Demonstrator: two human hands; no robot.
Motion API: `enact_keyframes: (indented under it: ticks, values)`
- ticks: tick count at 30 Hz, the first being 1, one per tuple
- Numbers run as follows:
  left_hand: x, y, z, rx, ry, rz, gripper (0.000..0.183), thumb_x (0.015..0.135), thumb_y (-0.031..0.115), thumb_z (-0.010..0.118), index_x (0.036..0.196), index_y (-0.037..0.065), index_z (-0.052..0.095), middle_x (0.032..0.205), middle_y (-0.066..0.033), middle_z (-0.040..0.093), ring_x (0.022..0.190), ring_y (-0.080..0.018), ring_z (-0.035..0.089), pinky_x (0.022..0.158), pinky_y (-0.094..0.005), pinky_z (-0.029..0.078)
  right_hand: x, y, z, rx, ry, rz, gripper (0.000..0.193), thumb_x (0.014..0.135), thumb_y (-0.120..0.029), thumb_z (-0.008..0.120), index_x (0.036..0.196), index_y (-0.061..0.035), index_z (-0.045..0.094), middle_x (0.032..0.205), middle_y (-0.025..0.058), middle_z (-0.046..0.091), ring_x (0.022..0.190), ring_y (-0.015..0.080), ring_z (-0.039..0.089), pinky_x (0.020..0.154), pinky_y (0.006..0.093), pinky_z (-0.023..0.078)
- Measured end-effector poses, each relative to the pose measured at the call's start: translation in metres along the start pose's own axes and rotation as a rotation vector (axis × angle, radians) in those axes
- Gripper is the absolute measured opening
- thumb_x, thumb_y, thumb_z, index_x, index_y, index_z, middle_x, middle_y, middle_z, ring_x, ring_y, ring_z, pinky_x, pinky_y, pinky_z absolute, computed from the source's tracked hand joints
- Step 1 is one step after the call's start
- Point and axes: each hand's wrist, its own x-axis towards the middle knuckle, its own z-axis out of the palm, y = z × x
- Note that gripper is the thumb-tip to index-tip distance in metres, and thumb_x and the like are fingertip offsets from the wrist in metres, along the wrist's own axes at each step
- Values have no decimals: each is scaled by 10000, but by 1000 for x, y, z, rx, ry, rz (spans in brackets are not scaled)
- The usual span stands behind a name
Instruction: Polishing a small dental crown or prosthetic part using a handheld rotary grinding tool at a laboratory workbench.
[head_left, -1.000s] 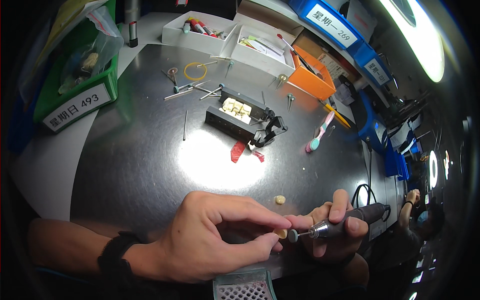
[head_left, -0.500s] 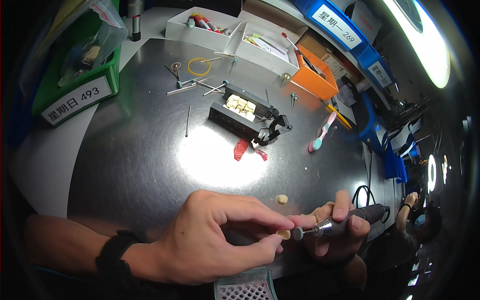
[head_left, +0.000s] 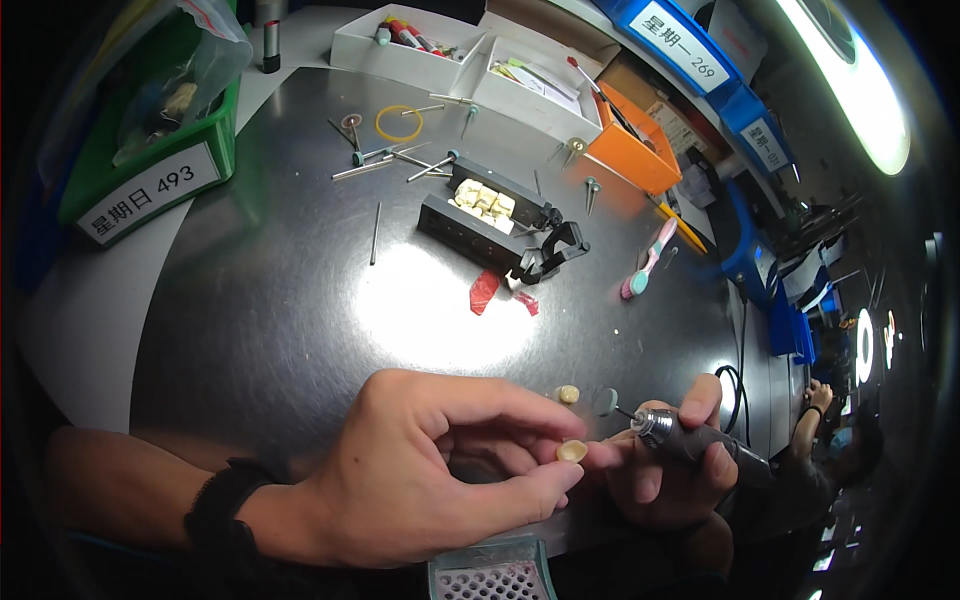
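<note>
Between the thumb and fingertips of my left hand (head_left: 425, 475) I pinch a small cream dental crown (head_left: 572, 452), its hollow side showing. My right hand (head_left: 670, 465) wraps round a dark rotary handpiece (head_left: 705, 447) with a silver collar. At its tip, a grey-green grinding disc (head_left: 606, 402) stands a little above and right of the crown, apart from it. A right fingertip reaches close to the crown; whether it touches is unclear. Beyond the disc a second cream crown (head_left: 568, 394) lies on the metal tabletop (head_left: 260, 330).
A black articulator (head_left: 470, 225) holds tooth models mid-table, with red film pieces (head_left: 484, 293) beside it. Loose burs (head_left: 365, 168) lie behind. A toothbrush (head_left: 650, 262) is at right. White boxes (head_left: 400, 60), an orange box (head_left: 640, 165) and a green bin (head_left: 150, 180) line the edges. Below sits a perforated tray (head_left: 490, 580).
The grinding disc has swung up and away from the crown as the handpiece tilted. The crown in my left hand has turned, showing more of its hollow.
</note>
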Motion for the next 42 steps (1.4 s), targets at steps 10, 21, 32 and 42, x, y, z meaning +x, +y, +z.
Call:
enact_keyframes:
  ticks: [10, 21, 32, 42]
  values:
    - [0, 0, 0, -4, 11, 13, 179, 705, -95, 585, 867, -82, 510, 804, -171, 596, 725, -195, 620, 643, -254, 522, -2, -7, 6, -66, 36, 9, 240, 824, -211, 484, 964, -72, 348, 740, 222, 538, 849, 392, 571, 615, 346, 523]
    - [1, -2, 2, 53, 39, 53, 169, 687, -126, 587, 827, -75, 508, 778, -167, 586, 713, -209, 619, 647, -278, 527, 1, -12, 8, -22, 95, 72, 198, 783, -137, 490, 899, -30, 371, 574, 105, 415, 521, 171, 485, 862, 561, 368]
    - [1, -1, 2, 81, 38, 46, 177, 681, -130, 592, 827, -73, 511, 780, -169, 585, 707, -211, 620, 637, -274, 524, -2, -10, 7, -66, 124, 42, 210, 772, -127, 497, 902, -6, 385, 596, 135, 471, 528, 150, 502, 783, 416, 450]
    - [3, -1, 5, 99, 28, 51, 181, 676, -134, 590, 827, -67, 514, 783, -173, 583, 704, -210, 618, 642, -281, 521, -1, -12, 4, -33, 133, 70, 215, 771, -177, 503, 894, -51, 380, 626, 141, 499, 543, 187, 543, 780, 465, 459]
